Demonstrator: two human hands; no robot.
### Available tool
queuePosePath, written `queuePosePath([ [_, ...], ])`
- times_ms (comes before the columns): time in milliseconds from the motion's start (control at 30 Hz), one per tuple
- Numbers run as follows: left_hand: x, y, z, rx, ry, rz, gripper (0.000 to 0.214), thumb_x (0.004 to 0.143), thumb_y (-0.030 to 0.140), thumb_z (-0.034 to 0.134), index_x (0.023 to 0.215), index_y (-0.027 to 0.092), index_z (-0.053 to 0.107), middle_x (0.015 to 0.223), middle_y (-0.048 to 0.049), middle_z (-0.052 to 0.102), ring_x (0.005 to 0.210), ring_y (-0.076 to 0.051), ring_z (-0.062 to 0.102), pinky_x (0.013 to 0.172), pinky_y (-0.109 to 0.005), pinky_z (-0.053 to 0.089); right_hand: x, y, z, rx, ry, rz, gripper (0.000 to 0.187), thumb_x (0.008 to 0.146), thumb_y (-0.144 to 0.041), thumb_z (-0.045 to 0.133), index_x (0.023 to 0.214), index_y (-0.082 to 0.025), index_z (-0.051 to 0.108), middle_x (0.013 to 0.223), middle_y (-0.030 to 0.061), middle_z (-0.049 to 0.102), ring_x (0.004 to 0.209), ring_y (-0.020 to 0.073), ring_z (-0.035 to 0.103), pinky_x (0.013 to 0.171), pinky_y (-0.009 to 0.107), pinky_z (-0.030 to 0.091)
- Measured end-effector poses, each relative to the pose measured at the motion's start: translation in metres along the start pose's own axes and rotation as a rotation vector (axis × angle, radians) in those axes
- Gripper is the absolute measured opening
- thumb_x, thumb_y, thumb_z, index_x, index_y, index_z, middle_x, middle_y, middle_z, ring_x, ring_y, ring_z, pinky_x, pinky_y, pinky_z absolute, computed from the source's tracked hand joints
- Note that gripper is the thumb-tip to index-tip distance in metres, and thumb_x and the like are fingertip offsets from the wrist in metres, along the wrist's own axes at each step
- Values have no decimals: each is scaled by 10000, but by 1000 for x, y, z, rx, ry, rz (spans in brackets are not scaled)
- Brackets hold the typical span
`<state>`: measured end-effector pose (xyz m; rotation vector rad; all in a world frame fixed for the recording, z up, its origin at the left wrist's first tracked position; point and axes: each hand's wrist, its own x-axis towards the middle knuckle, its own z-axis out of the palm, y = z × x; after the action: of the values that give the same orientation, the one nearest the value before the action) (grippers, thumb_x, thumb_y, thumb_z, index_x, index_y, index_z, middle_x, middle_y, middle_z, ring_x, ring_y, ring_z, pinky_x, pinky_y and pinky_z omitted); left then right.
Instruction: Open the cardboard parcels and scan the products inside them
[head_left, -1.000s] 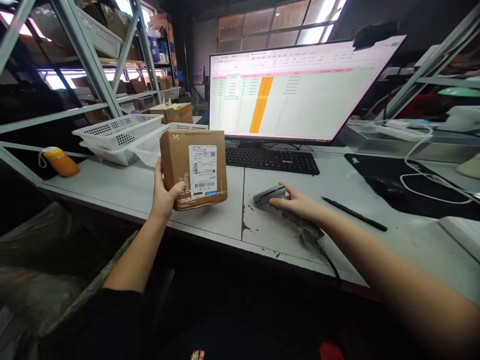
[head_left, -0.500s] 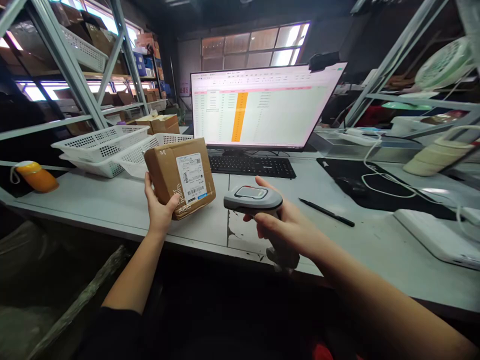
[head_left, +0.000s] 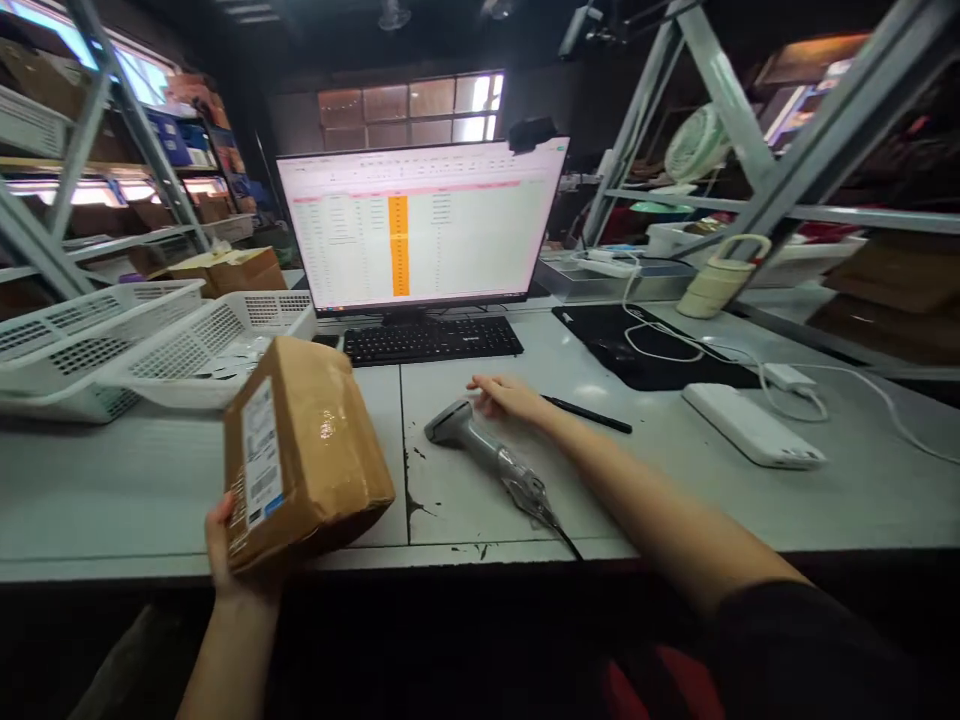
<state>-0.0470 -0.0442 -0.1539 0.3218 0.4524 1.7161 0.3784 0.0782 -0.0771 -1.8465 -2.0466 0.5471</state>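
Note:
My left hand [head_left: 225,560] grips a brown paper parcel [head_left: 307,450] from below, near the table's front edge; its white shipping label faces left. A grey handheld barcode scanner [head_left: 480,450] lies on the white table [head_left: 112,490], its cable running off the front edge. My right hand [head_left: 504,396] rests flat on the table just beyond the scanner's head, fingers loosely stretched and holding nothing. A black pen [head_left: 589,414] lies right beside that hand.
A monitor [head_left: 420,230] showing a spreadsheet stands behind a black keyboard [head_left: 431,340]. White perforated baskets [head_left: 150,340] sit at the left with cardboard boxes behind. A black mouse mat, white cables and a white flat device [head_left: 750,425] lie at the right. Metal shelving flanks both sides.
My right hand has set the scanner down on the table and let go of it. My left hand has brought the parcel down and toward me, turning its label to the left.

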Motion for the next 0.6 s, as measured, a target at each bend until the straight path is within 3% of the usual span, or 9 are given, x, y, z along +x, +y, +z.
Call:
queuePosePath([
  [100, 1, 3, -4, 73, 203, 108, 526, 832, 431, 557, 1306, 244, 687, 1027, -12, 817, 807, -249, 791, 708, -343, 684, 30, 28, -2, -139, 211, 19, 405, 1063, -289, 387, 1188, -110, 728, 1336, 207, 702, 1286, 324, 602, 1133, 452, 450],
  [167, 1, 4, -3, 120, 276, 119, 542, 860, 479, 551, 1352, 283, 665, 1065, 15, 815, 823, -236, 790, 691, -324, 678, 47, 42, -1, -218, 289, -9, 359, 1025, -246, 437, 1201, -108, 717, 1501, 207, 607, 1416, 346, 490, 1215, 487, 362],
  [267, 2, 5, -7, 138, 241, 113, 535, 890, 490, 549, 1388, 318, 643, 1071, 34, 814, 838, -228, 790, 712, -317, 679, 64, 54, 4, -300, 335, -47, 354, 999, -247, 455, 1222, -117, 698, 1591, 173, 543, 1482, 364, 414, 1257, 525, 300],
  [367, 4, 4, -15, 115, 165, 109, 518, 884, 451, 544, 1362, 289, 666, 995, 22, 818, 793, -232, 791, 728, -319, 683, 73, 60, 8, -356, 343, -74, 338, 979, -268, 462, 1188, -133, 691, 1557, 156, 583, 1486, 394, 405, 1269, 585, 247],
  [500, 3, 2, -20, 49, 80, 108, 368, 846, 351, 570, 1145, 258, 763, 900, 14, 815, 751, -227, 793, 729, -298, 681, 81, 66, 7, -395, 364, -118, 332, 958, -316, 490, 1173, -150, 682, 1449, 164, 661, 1465, 406, 424, 1265, 615, 219],
  [600, 1, 1, -14, 15, 91, 102, 270, 803, 301, 587, 973, 246, 789, 857, 13, 811, 709, -218, 785, 717, -290, 677, 89, 67, 2, -392, 393, -116, 352, 969, -351, 477, 1172, -148, 681, 1286, 189, 725, 1364, 392, 511, 1217, 591, 308],
])
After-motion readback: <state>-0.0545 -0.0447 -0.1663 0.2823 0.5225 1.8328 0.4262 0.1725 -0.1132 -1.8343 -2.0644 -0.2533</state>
